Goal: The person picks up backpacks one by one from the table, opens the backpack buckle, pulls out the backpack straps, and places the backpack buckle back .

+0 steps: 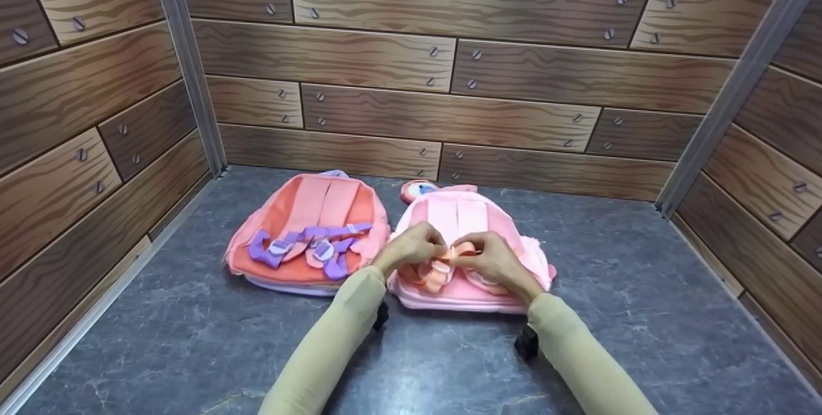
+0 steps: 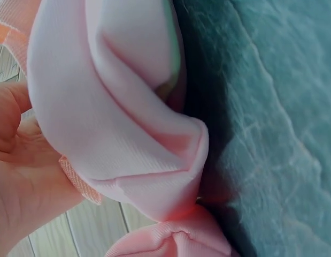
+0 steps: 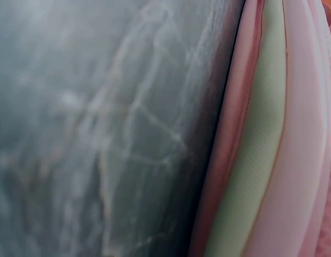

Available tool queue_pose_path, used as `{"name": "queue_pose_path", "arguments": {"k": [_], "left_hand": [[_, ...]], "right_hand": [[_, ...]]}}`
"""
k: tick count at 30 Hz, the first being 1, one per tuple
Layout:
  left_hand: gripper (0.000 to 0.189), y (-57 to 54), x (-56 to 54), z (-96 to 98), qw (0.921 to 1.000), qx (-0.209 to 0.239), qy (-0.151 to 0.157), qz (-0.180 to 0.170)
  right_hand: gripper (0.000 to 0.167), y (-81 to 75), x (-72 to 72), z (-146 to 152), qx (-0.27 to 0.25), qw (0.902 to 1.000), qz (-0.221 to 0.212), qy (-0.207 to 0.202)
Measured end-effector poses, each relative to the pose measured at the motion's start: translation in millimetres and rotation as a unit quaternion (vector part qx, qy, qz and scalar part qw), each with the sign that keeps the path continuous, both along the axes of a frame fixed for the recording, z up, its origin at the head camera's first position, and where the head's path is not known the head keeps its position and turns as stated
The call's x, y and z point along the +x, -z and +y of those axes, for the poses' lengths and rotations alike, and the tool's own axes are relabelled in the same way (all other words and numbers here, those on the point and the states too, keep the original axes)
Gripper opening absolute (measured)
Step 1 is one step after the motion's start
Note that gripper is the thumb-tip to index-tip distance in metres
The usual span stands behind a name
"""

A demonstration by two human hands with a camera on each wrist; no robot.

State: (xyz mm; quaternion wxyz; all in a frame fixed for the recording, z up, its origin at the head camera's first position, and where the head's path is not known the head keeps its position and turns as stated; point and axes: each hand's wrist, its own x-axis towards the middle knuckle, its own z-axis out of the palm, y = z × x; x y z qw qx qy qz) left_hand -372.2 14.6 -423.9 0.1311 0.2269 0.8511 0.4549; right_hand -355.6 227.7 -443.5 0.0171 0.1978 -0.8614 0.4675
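Observation:
A light pink backpack (image 1: 486,212) lies with its strap side up in the head view. Over its lower half, my left hand (image 1: 414,247) and right hand (image 1: 493,257) almost meet, both pinching an orange webbing strap (image 1: 439,277) between thumb and fingers. Part of that strap loops between the two hands. The left wrist view shows my left hand (image 2: 31,171) beside the bag's folded pink side (image 2: 117,107), which hides the fingertips. In the right wrist view, the bag's layered pink edge (image 3: 301,118) fills the right side and mostly hides the hand.
To the left lies a coral backpack (image 1: 308,209) with purple straps (image 1: 337,232), close against the pink one. A red and white piece with an eye-like spot (image 1: 420,190) pokes out behind the pink bag. Wood-patterned walls (image 1: 443,61) enclose the dark marbled tabletop (image 1: 160,331).

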Motion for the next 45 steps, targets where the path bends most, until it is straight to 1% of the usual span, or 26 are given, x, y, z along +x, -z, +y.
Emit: {"name": "queue_pose_path", "arguments": {"k": [5,8,13,18,21,28,34,38,45], "left_hand": [[0.016,-1.0,1.1,5.2,0.9979,-0.023,0.006,0.06],[0.015,-0.8,1.1,7.2,0.9972,-0.019,0.004,0.072],[0.015,0.7,-0.5,6.9,0.9981,-0.003,0.002,0.062],[0.016,1.0,-1.8,2.5,0.9993,-0.002,-0.003,0.037],[0.016,0.4,-1.9,1.0,0.9993,-0.006,-0.001,0.038],[0.016,0.8,-3.3,2.9,0.9972,-0.011,0.014,0.073],[0.014,-1.3,-1.1,5.5,0.9948,-0.03,0.012,0.096],[0.014,-2.1,-0.2,7.4,0.9949,-0.036,0.004,0.094],[0.013,-0.1,-1.5,9.4,0.9967,-0.018,-0.004,0.079]], "right_hand": [[0.025,-0.5,-0.2,0.0,-0.011,0.9999,0.002,-0.01],[0.024,-1.4,0.3,0.1,-0.016,0.9998,0.003,-0.011],[0.023,-2.9,1.0,0.2,-0.021,0.9998,-0.001,-0.007],[0.025,-2.1,0.4,0.9,-0.02,0.9998,-0.003,-0.008],[0.026,-2.2,0.5,1.0,-0.02,0.9998,-0.004,-0.007],[0.024,-3.0,1.1,1.6,-0.017,0.9998,-0.008,0.001],[0.024,-2.7,0.4,2.7,0.001,1.0,0.001,0.003],[0.024,-2.4,0.7,3.3,0.001,1.0,0.006,-0.003],[0.024,-3.3,2.3,1.6,-0.008,1.0,-0.001,0.003]]}}
